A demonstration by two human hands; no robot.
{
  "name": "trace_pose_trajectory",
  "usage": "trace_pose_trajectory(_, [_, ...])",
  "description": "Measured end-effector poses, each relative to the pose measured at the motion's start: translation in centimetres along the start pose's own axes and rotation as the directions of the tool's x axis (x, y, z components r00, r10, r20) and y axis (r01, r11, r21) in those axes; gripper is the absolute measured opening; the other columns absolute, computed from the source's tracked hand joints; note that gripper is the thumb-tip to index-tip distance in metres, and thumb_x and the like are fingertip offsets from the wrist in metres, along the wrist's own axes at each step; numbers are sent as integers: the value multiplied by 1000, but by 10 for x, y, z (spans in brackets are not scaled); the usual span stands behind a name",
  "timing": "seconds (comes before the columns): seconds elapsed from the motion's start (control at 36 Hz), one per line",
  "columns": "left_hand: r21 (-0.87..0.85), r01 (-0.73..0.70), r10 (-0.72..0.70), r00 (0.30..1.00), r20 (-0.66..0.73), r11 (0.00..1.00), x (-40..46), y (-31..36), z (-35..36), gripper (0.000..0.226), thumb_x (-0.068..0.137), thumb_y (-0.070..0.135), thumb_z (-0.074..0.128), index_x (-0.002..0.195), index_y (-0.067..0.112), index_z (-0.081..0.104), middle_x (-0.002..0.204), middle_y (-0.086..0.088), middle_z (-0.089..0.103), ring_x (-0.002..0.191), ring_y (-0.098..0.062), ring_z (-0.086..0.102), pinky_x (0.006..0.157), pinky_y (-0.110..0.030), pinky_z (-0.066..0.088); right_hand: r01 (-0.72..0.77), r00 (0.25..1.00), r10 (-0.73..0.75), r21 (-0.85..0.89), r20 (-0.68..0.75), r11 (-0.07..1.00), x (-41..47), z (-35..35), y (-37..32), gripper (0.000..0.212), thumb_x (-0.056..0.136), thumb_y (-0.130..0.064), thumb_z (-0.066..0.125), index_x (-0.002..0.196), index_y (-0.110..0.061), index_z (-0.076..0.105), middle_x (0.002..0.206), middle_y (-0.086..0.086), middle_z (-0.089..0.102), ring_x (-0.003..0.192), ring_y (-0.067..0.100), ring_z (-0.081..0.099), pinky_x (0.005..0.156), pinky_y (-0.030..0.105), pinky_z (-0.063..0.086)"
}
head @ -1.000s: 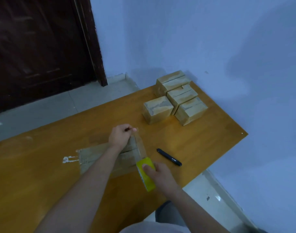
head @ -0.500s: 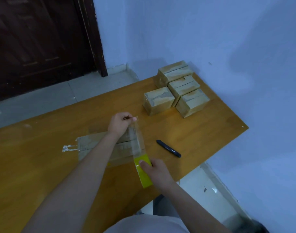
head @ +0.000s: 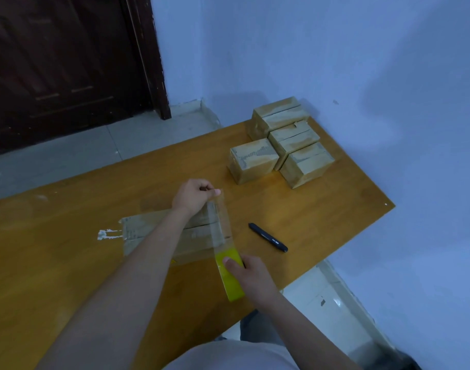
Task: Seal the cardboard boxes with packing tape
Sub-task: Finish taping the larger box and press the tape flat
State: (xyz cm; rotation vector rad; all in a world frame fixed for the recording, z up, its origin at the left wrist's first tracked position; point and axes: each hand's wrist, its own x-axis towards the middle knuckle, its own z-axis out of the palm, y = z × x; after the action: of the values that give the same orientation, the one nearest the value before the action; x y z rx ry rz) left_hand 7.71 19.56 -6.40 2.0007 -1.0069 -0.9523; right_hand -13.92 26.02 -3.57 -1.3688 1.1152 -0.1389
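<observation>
A cardboard box (head: 148, 228) lies in the middle of the wooden table (head: 55, 263), partly hidden by my left forearm. My left hand (head: 194, 194) pinches the free end of a clear tape strip (head: 220, 222) above the box's far right corner. The strip runs back to a yellow tape roll (head: 228, 276), which my right hand (head: 251, 273) grips at the box's near right side, thumb on top of the roll. The tape stretches across the right end of the box.
Several small cardboard boxes (head: 282, 145) are grouped at the far right of the table near the wall. A black pen-shaped tool (head: 268, 237) lies right of the box. A white smear (head: 107, 234) marks the table left of the box. A dark door (head: 63, 62) stands behind.
The view shifted slightly. Both hands keep their grips on the tape end and the roll; the stretched strip looks much the same length.
</observation>
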Motion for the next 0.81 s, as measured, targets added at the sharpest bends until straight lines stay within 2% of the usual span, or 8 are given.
trace_pose_trajectory(0.22, [68,20,-21,1000,12,998,-1,4,-1,21,83,45,67,74,25,66,71,4,57,73,-18,55,66,-31,40,3,1000,-4,42,14,999,1,3,0,27,96,-30,51,81,-8,58,70,11,51,64,22,50,62,32,39])
trace_pose_trajectory(0.36, [92,36,-37,999,14,995,-1,8,-2,21,84,43,66,74,25,65,74,4,57,75,-18,55,65,-31,39,-12,1000,11,30,9,999,6,3,1,28,96,-29,52,73,-13,56,61,0,50,53,12,49,53,23,39])
trace_pose_trajectory(0.42, [106,50,-52,999,16,993,-1,10,-3,20,85,42,66,80,22,67,79,2,59,78,-18,56,67,-31,41,-15,1000,15,27,6,1000,8,4,2,28,95,-30,52,73,-13,54,60,1,48,54,14,47,53,24,37])
trace_pose_trajectory(0.53, [130,100,-107,993,47,987,-1,13,-2,20,86,40,66,85,20,69,92,1,66,91,-18,58,77,-34,44,-30,1000,30,33,8,999,10,5,5,29,96,-28,52,71,-13,53,60,2,46,55,15,45,53,25,37])
trace_pose_trajectory(0.64, [112,160,-170,982,86,981,1,13,-3,20,86,35,67,90,16,70,111,-3,65,106,-22,55,84,-31,38,-50,999,50,-19,-6,999,14,7,8,27,94,-33,53,81,-9,56,70,11,47,62,20,45,58,30,37])
trace_pose_trajectory(0.81, [105,252,-266,950,161,962,8,16,-4,24,85,32,69,95,10,68,121,-9,60,116,-27,52,97,-34,39,-45,998,45,-4,35,999,19,7,9,26,96,-31,50,77,-14,57,64,-1,52,56,11,51,56,25,43])
